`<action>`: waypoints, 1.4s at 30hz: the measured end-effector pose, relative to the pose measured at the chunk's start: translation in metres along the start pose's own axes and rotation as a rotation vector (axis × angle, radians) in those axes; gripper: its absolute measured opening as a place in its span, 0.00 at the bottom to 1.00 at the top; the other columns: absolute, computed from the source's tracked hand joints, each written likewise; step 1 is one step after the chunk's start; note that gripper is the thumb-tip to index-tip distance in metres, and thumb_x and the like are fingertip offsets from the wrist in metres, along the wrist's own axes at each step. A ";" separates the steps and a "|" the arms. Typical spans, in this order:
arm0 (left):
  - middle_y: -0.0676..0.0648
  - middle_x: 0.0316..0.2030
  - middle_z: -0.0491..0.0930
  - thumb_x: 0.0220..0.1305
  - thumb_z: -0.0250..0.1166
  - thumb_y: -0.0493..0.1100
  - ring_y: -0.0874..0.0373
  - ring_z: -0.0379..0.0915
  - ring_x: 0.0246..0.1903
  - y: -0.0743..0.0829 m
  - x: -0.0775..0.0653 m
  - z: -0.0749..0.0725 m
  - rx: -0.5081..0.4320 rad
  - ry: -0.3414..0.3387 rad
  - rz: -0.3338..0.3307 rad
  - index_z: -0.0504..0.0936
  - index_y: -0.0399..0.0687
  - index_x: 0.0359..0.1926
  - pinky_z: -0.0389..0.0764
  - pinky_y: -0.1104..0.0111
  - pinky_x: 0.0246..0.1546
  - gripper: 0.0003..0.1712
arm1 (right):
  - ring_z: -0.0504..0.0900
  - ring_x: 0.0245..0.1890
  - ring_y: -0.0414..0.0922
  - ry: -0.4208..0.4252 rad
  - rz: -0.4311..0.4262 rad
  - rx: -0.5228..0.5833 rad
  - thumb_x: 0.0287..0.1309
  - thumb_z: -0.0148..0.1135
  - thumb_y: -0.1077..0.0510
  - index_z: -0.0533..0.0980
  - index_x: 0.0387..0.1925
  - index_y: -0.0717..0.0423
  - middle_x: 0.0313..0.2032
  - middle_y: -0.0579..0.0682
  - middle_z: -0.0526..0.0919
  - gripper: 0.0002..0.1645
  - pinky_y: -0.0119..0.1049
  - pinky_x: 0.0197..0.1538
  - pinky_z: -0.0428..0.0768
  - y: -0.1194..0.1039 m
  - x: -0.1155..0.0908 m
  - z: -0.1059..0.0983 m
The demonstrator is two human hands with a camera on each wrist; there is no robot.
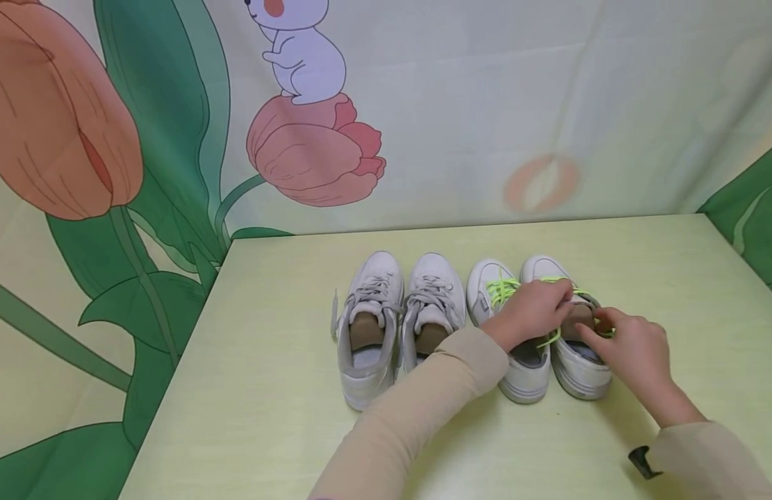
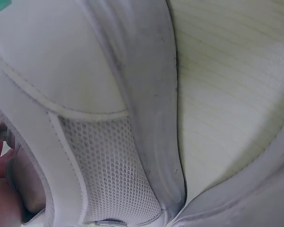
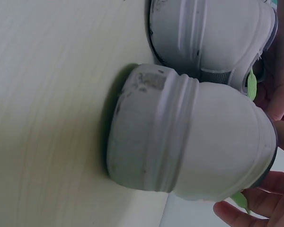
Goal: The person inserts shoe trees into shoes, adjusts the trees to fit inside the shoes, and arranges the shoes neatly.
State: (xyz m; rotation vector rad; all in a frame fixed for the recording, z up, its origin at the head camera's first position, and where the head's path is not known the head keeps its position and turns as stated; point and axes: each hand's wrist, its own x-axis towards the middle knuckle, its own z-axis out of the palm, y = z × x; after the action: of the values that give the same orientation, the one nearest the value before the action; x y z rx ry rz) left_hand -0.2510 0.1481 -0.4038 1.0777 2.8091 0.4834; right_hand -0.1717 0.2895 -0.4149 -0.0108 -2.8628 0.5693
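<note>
A white sneaker with green laces [image 1: 538,267] stands rightmost in the head view, with both hands at its opening. My left hand [image 1: 536,309] reaches in from the left, its curled fingertips pinching the top of the sneaker's tongue. My right hand [image 1: 638,344] is at the right collar, thumb over the opening and fingers bent beside a green lace [image 3: 240,201]. Whether those fingers grip the lace or the collar is unclear. Directly left stands its mate, a second white sneaker [image 1: 526,384], partly under the left hand. The right wrist view shows both scuffed heels.
Another pair of white sneakers with grey laces, one left [image 1: 363,389] and one right [image 1: 434,271], stands beside them, toes toward the back. All rest on a pale yellow-green tabletop [image 1: 267,361]. A printed cloth [image 1: 448,160] hangs behind. My left sleeve crosses before the middle sneakers.
</note>
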 end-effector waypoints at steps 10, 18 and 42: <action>0.59 0.23 0.70 0.65 0.49 0.49 0.67 0.66 0.25 0.002 -0.001 0.001 0.006 -0.012 -0.028 0.69 0.55 0.32 0.64 0.79 0.26 0.07 | 0.75 0.23 0.60 -0.037 0.093 -0.121 0.48 0.56 0.38 0.75 0.29 0.66 0.14 0.57 0.75 0.31 0.64 0.49 0.53 -0.010 0.005 0.010; 0.59 0.24 0.71 0.64 0.49 0.51 0.67 0.66 0.26 0.002 0.000 0.000 0.034 -0.007 -0.040 0.70 0.56 0.31 0.65 0.79 0.27 0.08 | 0.75 0.21 0.60 0.019 0.098 -0.093 0.47 0.58 0.41 0.73 0.21 0.64 0.12 0.57 0.74 0.27 0.66 0.51 0.49 -0.011 0.007 0.017; 0.59 0.22 0.71 0.63 0.52 0.48 0.66 0.67 0.24 0.007 -0.003 -0.008 0.040 -0.040 -0.043 0.70 0.55 0.29 0.64 0.78 0.23 0.06 | 0.73 0.19 0.56 0.084 0.105 -0.056 0.46 0.61 0.41 0.71 0.19 0.62 0.13 0.57 0.74 0.26 0.60 0.45 0.55 -0.006 0.007 0.019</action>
State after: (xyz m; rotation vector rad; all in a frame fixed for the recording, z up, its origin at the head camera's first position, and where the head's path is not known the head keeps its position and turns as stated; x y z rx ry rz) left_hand -0.2458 0.1486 -0.3942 1.0199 2.8119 0.3983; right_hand -0.1827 0.2771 -0.4277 -0.1908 -2.8083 0.4957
